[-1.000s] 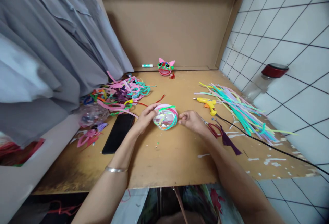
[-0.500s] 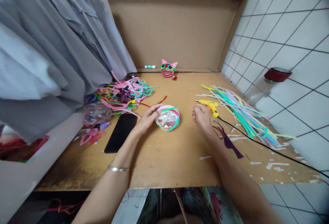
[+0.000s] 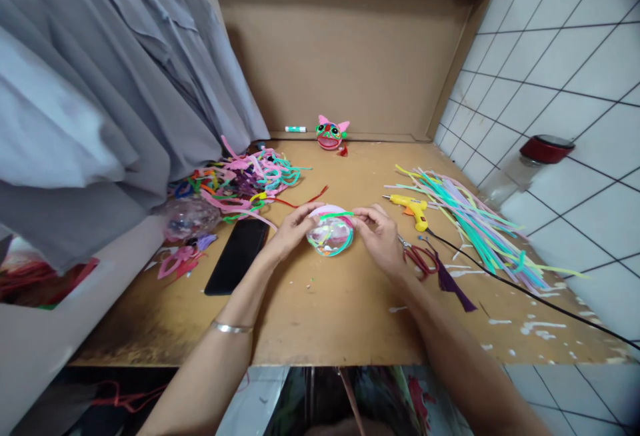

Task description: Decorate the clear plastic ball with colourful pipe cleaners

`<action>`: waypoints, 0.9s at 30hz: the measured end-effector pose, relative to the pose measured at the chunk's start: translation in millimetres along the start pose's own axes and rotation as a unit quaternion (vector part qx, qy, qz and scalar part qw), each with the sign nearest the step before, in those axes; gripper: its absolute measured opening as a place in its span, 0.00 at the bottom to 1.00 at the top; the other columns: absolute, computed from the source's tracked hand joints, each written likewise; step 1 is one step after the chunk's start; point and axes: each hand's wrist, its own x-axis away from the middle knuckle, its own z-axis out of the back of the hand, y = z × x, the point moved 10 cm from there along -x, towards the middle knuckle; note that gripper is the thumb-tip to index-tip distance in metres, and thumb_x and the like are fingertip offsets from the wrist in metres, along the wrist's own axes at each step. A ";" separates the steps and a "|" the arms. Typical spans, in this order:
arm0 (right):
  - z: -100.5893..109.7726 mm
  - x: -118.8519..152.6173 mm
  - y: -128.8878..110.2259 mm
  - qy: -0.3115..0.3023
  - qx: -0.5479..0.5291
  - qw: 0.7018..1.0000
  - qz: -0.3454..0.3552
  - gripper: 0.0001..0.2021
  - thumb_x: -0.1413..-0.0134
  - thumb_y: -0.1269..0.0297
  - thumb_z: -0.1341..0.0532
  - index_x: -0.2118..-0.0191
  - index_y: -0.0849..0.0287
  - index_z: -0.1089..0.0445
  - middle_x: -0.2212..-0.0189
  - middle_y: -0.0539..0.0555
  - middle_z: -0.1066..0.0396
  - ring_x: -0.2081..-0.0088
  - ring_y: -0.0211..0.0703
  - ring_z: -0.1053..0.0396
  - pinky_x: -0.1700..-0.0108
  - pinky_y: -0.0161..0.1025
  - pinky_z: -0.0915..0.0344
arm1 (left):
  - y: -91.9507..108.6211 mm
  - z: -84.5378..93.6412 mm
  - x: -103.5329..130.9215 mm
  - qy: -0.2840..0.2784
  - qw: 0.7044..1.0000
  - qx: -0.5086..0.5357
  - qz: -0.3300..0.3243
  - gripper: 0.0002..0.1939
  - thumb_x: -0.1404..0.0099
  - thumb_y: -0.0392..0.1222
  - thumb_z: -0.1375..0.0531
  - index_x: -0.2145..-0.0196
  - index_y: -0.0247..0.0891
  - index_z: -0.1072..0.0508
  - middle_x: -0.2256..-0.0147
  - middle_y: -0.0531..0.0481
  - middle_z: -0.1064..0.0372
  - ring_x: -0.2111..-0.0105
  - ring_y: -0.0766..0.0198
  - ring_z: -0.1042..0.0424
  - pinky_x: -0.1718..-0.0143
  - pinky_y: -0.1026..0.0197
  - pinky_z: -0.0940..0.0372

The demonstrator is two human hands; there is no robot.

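A see-through round ball (image 3: 328, 241) rimmed with coloured pipe cleaners rests at the middle of the table. My left hand (image 3: 291, 235) is closed on its left side, thumb and fingers gripping the rim. A green pipe cleaner (image 3: 334, 215) runs across its upper part. At the right end of that strip, my right hand (image 3: 377, 233) is pinched, thumb against fingers. Just right of this hand lie red-handled scissors (image 3: 423, 259), partly behind the wrist, and a yellow glue gun (image 3: 411, 208).
Loose pipe cleaners (image 3: 470, 223) lie at the right, a tangled pile (image 3: 250, 176) at the left. A black phone (image 3: 237, 257) sits near my left forearm. A finished animal head (image 3: 331, 135) and a glue stick (image 3: 295, 129) stand at the back. The black cord (image 3: 500, 279) crosses the right side.
My right hand has moved left from beside the glue gun to the ball and now pinches the green pipe cleaner's end. The scissors show more. My left hand keeps its hold.
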 end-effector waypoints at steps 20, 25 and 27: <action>43.8 8.6 -27.5 0.147 0.151 0.976 0.062 0.08 0.43 0.61 0.44 0.70 0.56 0.32 0.74 0.51 0.34 0.70 0.41 0.37 0.63 0.40 0.38 | 9.0 -5.2 2.3 -0.011 0.999 -0.031 -0.033 0.25 0.44 0.47 0.40 0.50 0.35 0.28 0.48 0.42 0.30 0.48 0.52 0.32 0.47 0.53 0.39; 22.0 8.8 -50.4 0.095 0.238 0.954 0.154 0.11 0.38 0.64 0.47 0.64 0.56 0.27 0.69 0.55 0.31 0.64 0.45 0.34 0.60 0.42 0.40 | 10.7 -4.9 2.4 -0.005 0.999 -0.031 -0.035 0.24 0.44 0.47 0.40 0.51 0.35 0.28 0.49 0.42 0.29 0.49 0.52 0.32 0.46 0.52 0.39; 10.2 9.7 -51.4 0.052 0.273 0.943 0.183 0.11 0.38 0.65 0.47 0.61 0.56 0.26 0.68 0.55 0.31 0.63 0.45 0.34 0.59 0.43 0.41 | 10.3 -4.5 2.5 -0.004 0.999 -0.025 -0.033 0.23 0.44 0.47 0.40 0.51 0.36 0.27 0.49 0.43 0.29 0.49 0.52 0.32 0.46 0.52 0.39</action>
